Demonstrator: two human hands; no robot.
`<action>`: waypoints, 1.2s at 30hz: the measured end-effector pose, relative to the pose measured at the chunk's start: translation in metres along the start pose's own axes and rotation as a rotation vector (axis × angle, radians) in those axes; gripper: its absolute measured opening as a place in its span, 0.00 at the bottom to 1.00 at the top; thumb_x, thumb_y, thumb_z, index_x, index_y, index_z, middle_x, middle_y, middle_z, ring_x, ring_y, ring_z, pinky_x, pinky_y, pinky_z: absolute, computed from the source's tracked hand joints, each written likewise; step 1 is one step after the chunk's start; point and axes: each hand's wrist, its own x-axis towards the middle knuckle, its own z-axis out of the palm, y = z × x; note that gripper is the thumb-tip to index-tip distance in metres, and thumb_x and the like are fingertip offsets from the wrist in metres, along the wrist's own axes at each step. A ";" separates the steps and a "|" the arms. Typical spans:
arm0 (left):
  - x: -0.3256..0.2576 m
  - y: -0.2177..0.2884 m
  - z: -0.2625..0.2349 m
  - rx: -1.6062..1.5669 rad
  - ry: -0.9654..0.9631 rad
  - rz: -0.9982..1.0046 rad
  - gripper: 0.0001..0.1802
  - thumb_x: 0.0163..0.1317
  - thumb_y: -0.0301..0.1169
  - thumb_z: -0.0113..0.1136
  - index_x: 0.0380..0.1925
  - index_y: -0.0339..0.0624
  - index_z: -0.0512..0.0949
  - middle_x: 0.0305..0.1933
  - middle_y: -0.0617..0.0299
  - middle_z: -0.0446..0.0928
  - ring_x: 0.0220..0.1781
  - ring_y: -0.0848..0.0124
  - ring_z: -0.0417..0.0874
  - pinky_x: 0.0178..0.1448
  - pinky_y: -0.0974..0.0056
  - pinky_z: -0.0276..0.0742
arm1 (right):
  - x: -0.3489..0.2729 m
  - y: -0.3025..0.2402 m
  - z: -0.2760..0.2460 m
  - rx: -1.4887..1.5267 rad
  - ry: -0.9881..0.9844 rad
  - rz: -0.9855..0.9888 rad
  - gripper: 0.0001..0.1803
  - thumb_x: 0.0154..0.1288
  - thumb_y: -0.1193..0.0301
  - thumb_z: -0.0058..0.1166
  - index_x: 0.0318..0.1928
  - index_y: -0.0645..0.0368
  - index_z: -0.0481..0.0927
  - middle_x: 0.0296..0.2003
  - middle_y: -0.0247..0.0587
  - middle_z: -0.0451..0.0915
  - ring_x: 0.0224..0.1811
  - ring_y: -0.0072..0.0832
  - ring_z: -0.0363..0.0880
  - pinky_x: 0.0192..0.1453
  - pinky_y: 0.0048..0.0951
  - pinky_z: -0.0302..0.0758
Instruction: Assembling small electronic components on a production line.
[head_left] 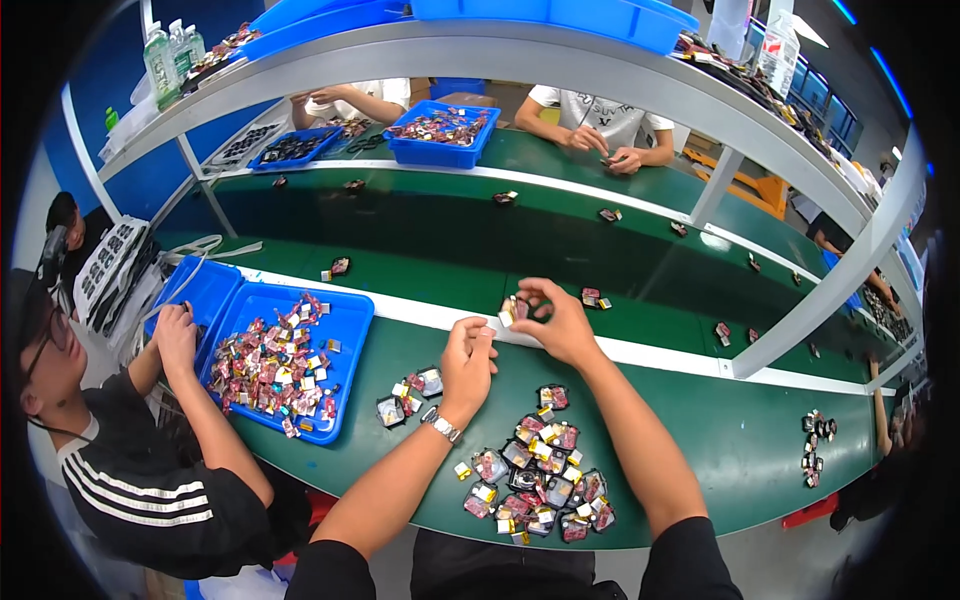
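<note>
My right hand (556, 325) pinches a small electronic module (515, 309) between thumb and fingers, above the white rail. A pale battery-like block and a dark part show on this module. Close to its left, my left hand (467, 368) is closed with the fingers curled in. Whether anything tiny sits between those fingertips is hidden. Between my forearms lies a heap of similar modules (540, 470), black-cased with reddish boards and white-and-yellow blocks. A few more modules (405, 396) rest beside my left wrist, which wears a metal watch.
At left, a blue tray (350, 370) holds many reddish boards; a person there reaches toward it. Past the white rail (640, 355), a dark green conveyor (430, 215) carries scattered modules. Two people work opposite, near another blue bin (435, 155). An overhead shelf (480, 52) spans above, with slanted posts.
</note>
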 end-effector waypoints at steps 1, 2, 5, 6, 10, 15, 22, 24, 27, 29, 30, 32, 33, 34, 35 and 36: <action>0.002 -0.005 -0.004 -0.073 -0.077 -0.089 0.11 0.71 0.31 0.49 0.45 0.35 0.76 0.36 0.60 0.80 0.31 0.78 0.78 0.31 0.72 0.76 | -0.011 -0.008 -0.003 0.013 -0.066 -0.103 0.35 0.42 0.71 0.74 0.55 0.59 0.77 0.44 0.40 0.82 0.48 0.32 0.78 0.54 0.32 0.75; 0.003 -0.006 -0.011 -0.141 -0.145 -0.172 0.14 0.72 0.35 0.47 0.45 0.36 0.76 0.36 0.60 0.80 0.30 0.78 0.78 0.29 0.72 0.76 | -0.022 -0.015 -0.006 0.036 -0.135 -0.214 0.35 0.42 0.71 0.74 0.55 0.58 0.77 0.45 0.40 0.81 0.49 0.32 0.78 0.55 0.32 0.74; 0.003 0.003 -0.014 -0.160 -0.558 -0.338 0.22 0.75 0.40 0.41 0.53 0.34 0.77 0.36 0.59 0.80 0.30 0.74 0.81 0.33 0.71 0.79 | -0.050 -0.016 -0.026 -0.066 -0.241 -0.276 0.35 0.40 0.67 0.75 0.53 0.58 0.78 0.47 0.43 0.79 0.53 0.38 0.76 0.59 0.36 0.72; 0.000 0.009 -0.006 -0.224 -0.672 -0.347 0.22 0.75 0.40 0.42 0.53 0.33 0.77 0.35 0.59 0.80 0.29 0.74 0.81 0.32 0.72 0.79 | -0.058 -0.017 -0.040 -0.124 -0.237 -0.262 0.34 0.39 0.65 0.75 0.51 0.59 0.79 0.46 0.42 0.78 0.52 0.38 0.76 0.59 0.36 0.72; 0.001 -0.001 0.003 -0.395 -0.933 -0.432 0.21 0.74 0.39 0.50 0.56 0.33 0.74 0.34 0.60 0.80 0.31 0.75 0.83 0.33 0.72 0.80 | -0.078 -0.016 -0.058 -0.049 -0.237 -0.245 0.33 0.40 0.72 0.73 0.52 0.61 0.79 0.46 0.43 0.78 0.50 0.35 0.77 0.55 0.33 0.74; -0.007 0.007 -0.008 -0.462 -0.806 -0.380 0.24 0.72 0.30 0.49 0.67 0.36 0.63 0.39 0.58 0.80 0.36 0.73 0.84 0.43 0.70 0.82 | -0.090 -0.015 -0.038 0.088 -0.149 -0.187 0.26 0.48 0.81 0.63 0.52 0.62 0.78 0.54 0.46 0.76 0.51 0.36 0.78 0.52 0.32 0.77; -0.007 0.002 -0.003 -0.369 -0.815 -0.314 0.22 0.72 0.26 0.45 0.64 0.37 0.64 0.45 0.58 0.79 0.41 0.74 0.84 0.48 0.69 0.83 | -0.104 -0.011 -0.004 -0.284 0.119 -0.275 0.18 0.56 0.84 0.59 0.49 0.63 0.80 0.50 0.44 0.77 0.50 0.34 0.78 0.47 0.31 0.78; -0.008 0.002 -0.004 -0.393 -0.805 -0.300 0.19 0.71 0.25 0.46 0.61 0.37 0.65 0.46 0.58 0.78 0.41 0.74 0.84 0.48 0.69 0.83 | -0.104 -0.010 -0.005 -0.326 0.124 -0.327 0.17 0.56 0.84 0.60 0.48 0.64 0.81 0.50 0.45 0.77 0.50 0.36 0.79 0.47 0.32 0.78; -0.009 0.000 0.000 -0.413 -0.794 -0.306 0.18 0.70 0.24 0.46 0.60 0.38 0.66 0.46 0.58 0.78 0.41 0.75 0.84 0.46 0.70 0.83 | -0.105 -0.008 -0.007 -0.408 0.154 -0.404 0.16 0.55 0.84 0.61 0.46 0.63 0.82 0.49 0.46 0.76 0.48 0.39 0.79 0.48 0.34 0.79; -0.009 -0.005 0.010 -0.396 -0.804 -0.308 0.17 0.71 0.24 0.47 0.58 0.38 0.66 0.45 0.58 0.79 0.40 0.76 0.83 0.45 0.71 0.83 | -0.106 -0.006 -0.011 -0.455 0.186 -0.416 0.16 0.54 0.83 0.61 0.46 0.62 0.83 0.47 0.46 0.77 0.47 0.40 0.79 0.48 0.35 0.79; -0.011 -0.007 0.014 -0.411 -0.829 -0.319 0.17 0.71 0.24 0.47 0.58 0.38 0.66 0.45 0.58 0.79 0.40 0.76 0.83 0.45 0.71 0.83 | -0.107 -0.007 -0.013 -0.437 0.173 -0.390 0.15 0.55 0.83 0.62 0.45 0.61 0.83 0.47 0.46 0.77 0.46 0.40 0.79 0.48 0.35 0.79; -0.009 -0.013 0.015 -0.417 -0.809 -0.276 0.15 0.72 0.23 0.47 0.57 0.38 0.67 0.44 0.58 0.79 0.39 0.76 0.82 0.43 0.71 0.82 | -0.106 -0.012 -0.012 -0.409 0.174 -0.334 0.13 0.55 0.80 0.63 0.43 0.59 0.84 0.46 0.46 0.77 0.47 0.41 0.79 0.48 0.36 0.78; -0.009 -0.013 0.011 -0.393 -0.788 -0.275 0.15 0.72 0.23 0.47 0.57 0.38 0.67 0.45 0.57 0.79 0.39 0.75 0.83 0.44 0.71 0.83 | -0.102 -0.014 -0.011 -0.480 0.162 -0.408 0.13 0.53 0.78 0.64 0.42 0.59 0.83 0.46 0.46 0.77 0.47 0.43 0.78 0.49 0.38 0.78; -0.009 -0.012 0.004 -0.371 -0.772 -0.274 0.15 0.72 0.23 0.47 0.57 0.38 0.67 0.45 0.57 0.79 0.40 0.75 0.83 0.45 0.70 0.83 | -0.099 -0.019 -0.008 -0.451 0.138 -0.399 0.13 0.52 0.77 0.65 0.41 0.59 0.82 0.47 0.47 0.77 0.47 0.45 0.78 0.49 0.39 0.78; -0.009 -0.010 -0.001 -0.335 -0.751 -0.284 0.16 0.72 0.23 0.47 0.58 0.37 0.67 0.47 0.56 0.79 0.41 0.74 0.83 0.46 0.69 0.83 | -0.096 -0.019 -0.005 -0.456 0.118 -0.423 0.13 0.52 0.77 0.64 0.40 0.58 0.82 0.47 0.47 0.77 0.47 0.45 0.78 0.50 0.39 0.79; -0.007 -0.007 -0.001 -0.302 -0.739 -0.287 0.17 0.72 0.23 0.47 0.59 0.37 0.67 0.48 0.55 0.79 0.42 0.73 0.83 0.47 0.68 0.84 | -0.094 -0.015 -0.007 -0.460 0.118 -0.439 0.11 0.52 0.77 0.64 0.39 0.58 0.82 0.47 0.46 0.77 0.48 0.43 0.79 0.48 0.37 0.80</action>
